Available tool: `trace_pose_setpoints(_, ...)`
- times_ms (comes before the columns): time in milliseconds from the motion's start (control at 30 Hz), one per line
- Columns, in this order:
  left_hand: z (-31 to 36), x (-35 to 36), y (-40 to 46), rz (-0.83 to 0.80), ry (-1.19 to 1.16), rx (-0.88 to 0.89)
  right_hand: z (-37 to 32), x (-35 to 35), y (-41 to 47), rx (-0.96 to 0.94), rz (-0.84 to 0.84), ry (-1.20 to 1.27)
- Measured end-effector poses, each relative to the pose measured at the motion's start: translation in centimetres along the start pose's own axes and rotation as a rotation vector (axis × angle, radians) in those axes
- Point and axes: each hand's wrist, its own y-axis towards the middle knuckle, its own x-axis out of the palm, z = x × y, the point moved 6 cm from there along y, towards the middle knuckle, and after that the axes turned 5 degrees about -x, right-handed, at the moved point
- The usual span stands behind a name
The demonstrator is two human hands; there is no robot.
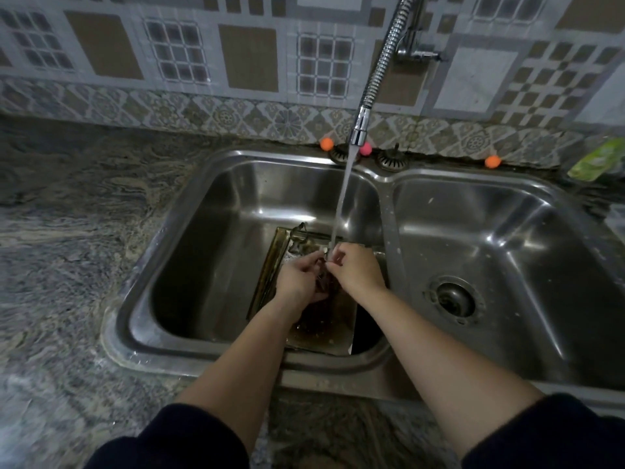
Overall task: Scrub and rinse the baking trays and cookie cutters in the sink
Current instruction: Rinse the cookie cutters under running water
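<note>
A stained metal baking tray (321, 328) lies in the left basin of the steel double sink (189, 231). Above the tray my left hand (299, 280) and my right hand (355, 269) meet under the running water and together grip a small dark cookie cutter (323, 277), mostly hidden by my fingers. Another metal cookie cutter (299, 233) rests at the tray's far edge. Water falls from the flexible faucet (360, 128) onto my fingers.
The right basin (507, 252) holds only its drain (455, 299). Grey stone counter (67, 265) runs to the left and along the front. Small orange and pink balls (326, 144) sit behind the sink. A green packet (597, 160) lies at the far right.
</note>
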Motion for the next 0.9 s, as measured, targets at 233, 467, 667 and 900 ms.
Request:
trace_pose_setpoints(233,1.8,-0.5,-1.2,-0.041,-0.088,0.171,0.6,0.3,-0.5,0.399,-0.173,0.862)
trace_pose_setpoints(467,3.5,1.5,-1.5,-0.158,-0.041,0.293,0.4,-1.6,-1.0,0.369,-0.379,1.056)
trace_pose_setpoints(667,5.4,4.7,-2.3,-0.133,0.049,0.279,2.3,-5.5,-1.6,0.276,-0.320,0.813)
trace_pose_setpoints(900,7.6,12.2,-2.8,-0.145,0.352,0.556,6.0,-11.3,-1.7,0.294,-0.254,1.158)
